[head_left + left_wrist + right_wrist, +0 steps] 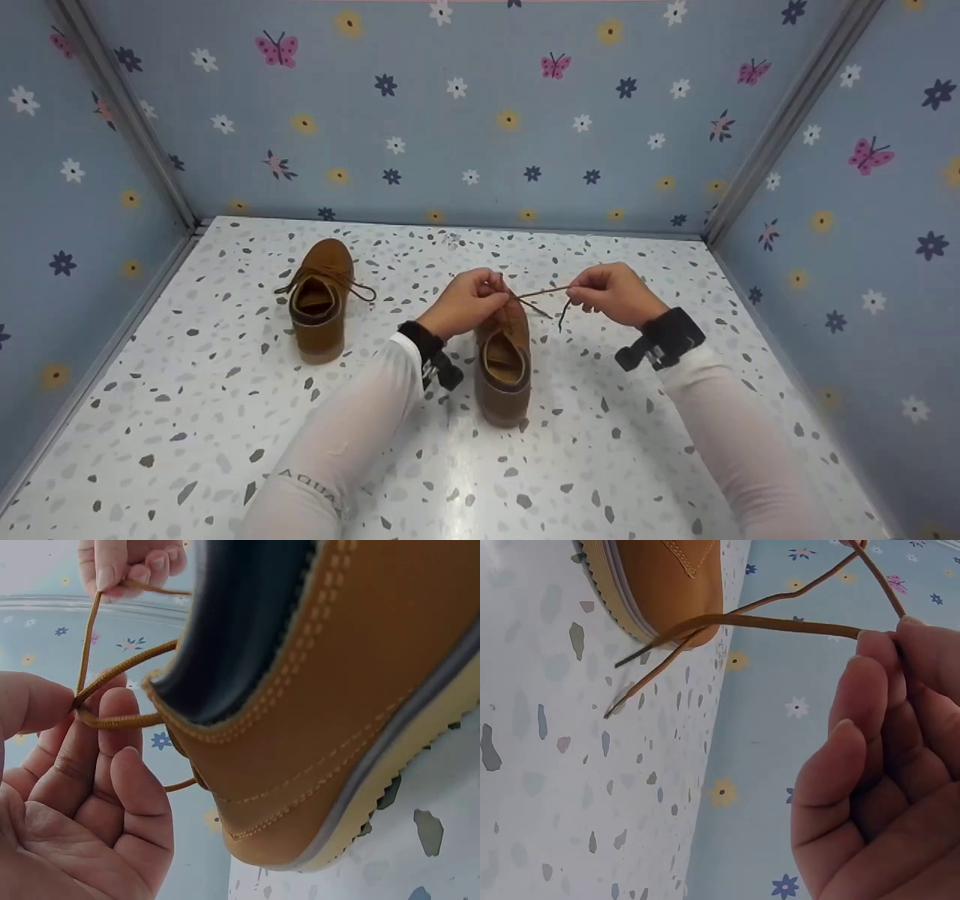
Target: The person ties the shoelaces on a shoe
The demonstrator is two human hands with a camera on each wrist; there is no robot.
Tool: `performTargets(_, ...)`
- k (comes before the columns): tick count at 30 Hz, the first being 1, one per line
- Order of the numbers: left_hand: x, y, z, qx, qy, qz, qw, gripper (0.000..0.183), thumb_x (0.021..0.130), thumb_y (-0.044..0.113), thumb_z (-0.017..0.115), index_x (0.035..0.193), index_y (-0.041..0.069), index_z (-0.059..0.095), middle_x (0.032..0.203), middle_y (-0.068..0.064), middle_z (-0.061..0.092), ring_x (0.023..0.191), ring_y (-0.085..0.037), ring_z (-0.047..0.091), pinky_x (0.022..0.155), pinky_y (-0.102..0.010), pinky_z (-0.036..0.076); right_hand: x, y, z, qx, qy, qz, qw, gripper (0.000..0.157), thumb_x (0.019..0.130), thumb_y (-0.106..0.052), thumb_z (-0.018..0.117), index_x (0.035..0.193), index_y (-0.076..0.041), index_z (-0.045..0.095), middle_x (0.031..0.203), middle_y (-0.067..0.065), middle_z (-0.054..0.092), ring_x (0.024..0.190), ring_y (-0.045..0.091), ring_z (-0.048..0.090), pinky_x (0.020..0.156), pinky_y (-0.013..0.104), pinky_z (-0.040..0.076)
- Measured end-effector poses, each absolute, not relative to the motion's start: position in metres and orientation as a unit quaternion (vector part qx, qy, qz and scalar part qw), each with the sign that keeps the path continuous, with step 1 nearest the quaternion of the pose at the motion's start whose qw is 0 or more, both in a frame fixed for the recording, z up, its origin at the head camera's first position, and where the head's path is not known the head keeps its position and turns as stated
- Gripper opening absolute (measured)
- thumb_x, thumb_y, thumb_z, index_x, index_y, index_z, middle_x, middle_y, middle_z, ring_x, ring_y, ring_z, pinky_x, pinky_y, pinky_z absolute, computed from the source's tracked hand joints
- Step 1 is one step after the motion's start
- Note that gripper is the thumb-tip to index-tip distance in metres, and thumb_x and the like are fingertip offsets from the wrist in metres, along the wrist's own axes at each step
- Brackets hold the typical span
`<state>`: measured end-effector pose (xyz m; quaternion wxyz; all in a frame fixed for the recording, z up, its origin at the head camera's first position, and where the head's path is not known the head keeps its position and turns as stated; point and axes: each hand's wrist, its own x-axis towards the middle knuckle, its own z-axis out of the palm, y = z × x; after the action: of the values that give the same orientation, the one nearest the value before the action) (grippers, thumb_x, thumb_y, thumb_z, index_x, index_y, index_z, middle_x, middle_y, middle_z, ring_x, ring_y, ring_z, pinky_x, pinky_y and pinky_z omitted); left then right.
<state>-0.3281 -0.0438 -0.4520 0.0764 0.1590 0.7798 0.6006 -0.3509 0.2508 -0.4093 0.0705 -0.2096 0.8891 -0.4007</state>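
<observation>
A brown lace-up shoe [504,390] stands on the speckled surface, its toe pointing away from me. Over its front part, my left hand [469,300] pinches the brown shoelace [124,669] between thumb and forefinger, where strands cross. To the right of the shoe, my right hand [611,291] pinches a lace strand [795,626] with thumb and fingertip. That strand runs taut between the two hands, and its loose end hangs below the right fingers. Another lace end sticks out rightward from the left hand. The left hand partly covers the shoe's toe in the head view.
A second brown shoe [324,300] stands at the left, its lace ends spread to both sides. Blue panels [480,150] printed with flowers and butterflies enclose the white speckled surface [187,420] at the back and both sides.
</observation>
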Motion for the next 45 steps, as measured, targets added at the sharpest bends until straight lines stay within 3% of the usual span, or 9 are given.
performTargets(13, -0.329, -0.045, -0.45, 0.173, 0.799, 0.57, 0.086, 0.01, 0.097, 0.018, 0.073, 0.1, 0.012, 0.066, 0.095, -0.004, 0.078, 0.084, -0.011, 0.07, 0.076, -0.025, 0.056, -0.347, 0.254, -0.396, -0.215, 0.88, -0.414, 0.095, 0.023, 0.102, -0.026, 0.07, 0.103, -0.004, 0.076, 0.079, -0.011, 0.071, 0.075, 0.015, 0.069, 0.069, 0.027, 0.057)
performTargets(21, -0.329, -0.044, -0.447, 0.206, 0.812, 0.538, 0.096, 0.013, 0.096, 0.017, 0.076, 0.095, 0.012, 0.064, 0.087, 0.003, 0.071, 0.079, -0.01, 0.065, 0.07, -0.025, 0.051, -0.345, 0.245, -0.383, -0.223, 0.875, -0.42, 0.088, 0.024, 0.102, -0.027, 0.07, 0.102, -0.004, 0.075, 0.081, -0.005, 0.072, 0.073, 0.012, 0.066, 0.068, 0.025, 0.056)
performTargets(28, -0.329, -0.047, -0.447, 0.229, 0.821, 0.51, 0.115, 0.015, 0.097, 0.017, 0.075, 0.096, 0.013, 0.061, 0.087, 0.003, 0.069, 0.08, -0.012, 0.064, 0.068, -0.026, 0.051, -0.344, 0.241, -0.38, -0.223, 0.874, -0.422, 0.09, 0.023, 0.101, -0.027, 0.071, 0.101, -0.005, 0.076, 0.089, 0.012, 0.076, 0.073, 0.009, 0.067, 0.07, 0.026, 0.057)
performTargets(37, -0.331, -0.046, -0.446, 0.239, 0.83, 0.493, 0.104, 0.018, 0.093, 0.019, 0.08, 0.094, 0.014, 0.062, 0.088, 0.003, 0.069, 0.081, -0.011, 0.065, 0.069, -0.026, 0.053, -0.345, 0.237, -0.378, -0.221, 0.872, -0.427, 0.093, 0.024, 0.101, -0.026, 0.07, 0.102, -0.002, 0.075, 0.083, -0.003, 0.073, 0.072, 0.008, 0.066, 0.07, 0.025, 0.057)
performTargets(45, -0.334, -0.045, -0.448, 0.205, 0.833, 0.509, 0.072, 0.018, 0.092, 0.021, 0.081, 0.1, 0.015, 0.066, 0.088, 0.001, 0.074, 0.079, -0.012, 0.069, 0.071, -0.028, 0.054, -0.343, 0.236, -0.378, -0.216, 0.859, -0.447, 0.122, 0.026, 0.102, -0.026, 0.069, 0.102, -0.001, 0.073, 0.081, -0.002, 0.073, 0.07, 0.011, 0.066, 0.066, 0.025, 0.056)
